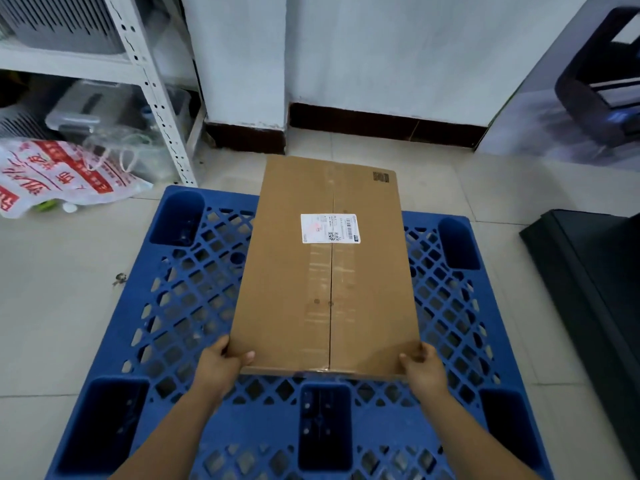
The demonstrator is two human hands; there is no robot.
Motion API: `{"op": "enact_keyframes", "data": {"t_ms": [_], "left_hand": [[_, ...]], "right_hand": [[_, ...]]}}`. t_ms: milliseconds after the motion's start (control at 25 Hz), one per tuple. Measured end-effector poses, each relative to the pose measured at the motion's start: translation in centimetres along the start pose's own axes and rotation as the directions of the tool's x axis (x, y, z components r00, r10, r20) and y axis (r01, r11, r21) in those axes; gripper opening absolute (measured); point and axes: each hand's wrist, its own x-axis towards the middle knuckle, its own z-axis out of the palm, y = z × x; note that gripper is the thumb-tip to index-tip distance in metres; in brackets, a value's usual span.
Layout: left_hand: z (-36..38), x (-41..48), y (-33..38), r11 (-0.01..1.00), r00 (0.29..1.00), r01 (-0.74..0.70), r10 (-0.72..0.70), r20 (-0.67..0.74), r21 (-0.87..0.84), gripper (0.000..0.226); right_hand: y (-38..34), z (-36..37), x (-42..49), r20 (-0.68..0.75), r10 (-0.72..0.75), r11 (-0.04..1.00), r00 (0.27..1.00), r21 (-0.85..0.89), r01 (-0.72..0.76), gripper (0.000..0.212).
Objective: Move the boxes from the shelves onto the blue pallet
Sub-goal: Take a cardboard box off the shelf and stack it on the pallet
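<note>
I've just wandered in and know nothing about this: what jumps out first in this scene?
A long, flat cardboard box fills the middle, gripped at its near corners by the left hand and the right hand, with a white shipping label on top. Beneath it lies the bright blue pallet on the tiled floor. At far left, a red-and-white plastic bag slumps beside a white shelf rack.

dim even light, soft blur, wide-angle distortion
</note>
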Motion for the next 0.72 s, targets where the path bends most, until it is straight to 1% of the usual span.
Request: {"op": "enact_keyframes", "data": {"t_ms": [80, 200, 400, 520, 600, 720], "left_hand": [[0.3, 0.1, -0.1, 1.000, 1.000, -0.013, 0.013, -0.012, 0.000, 0.056], [0.5, -0.1, -0.1, 1.000, 1.000, -0.022, 0.023, -0.016, 0.003, 0.055], [0.5, 0.4, -0.2, 0.998, 0.997, -0.053, 0.055, -0.045, 0.042, 0.057], [0.8, 0.8, -0.4, 0.996, 0.995, -0.062, 0.067, -0.072, 0.059, 0.059], [0.9, 0.7, -0.5, 0.992, 0.995, -0.047, 0.056, -0.079, 0.117, 0.051], [0.4, -0.9, 0.4, 0.955, 0.998, 0.005, 0.015, -0.068, 0.295, 0.018]], "right_hand": [[0.4, 0.2, -0.2, -0.035, -0.013, 1.000, 0.999, -0.023, 0.012, 0.052], [0.6, 0.1, -0.3, -0.077, 0.007, 1.000, 0.997, -0.002, -0.007, 0.053], [0.5, 0.2, 0.0, -0.064, -0.016, 0.998, 0.998, 0.059, 0.020, 0.062], [0.5, 0.0, 0.4, -0.054, -0.037, 0.999, 0.998, 0.037, 0.039, 0.064], [0.5, -0.1, -0.1, -0.010, -0.058, 0.998, 0.998, -0.001, 0.058, 0.065], [0.2, -0.9, -1.4, 0.091, -0.109, 0.980, 0.990, -0.159, 0.123, 0.062]]}}
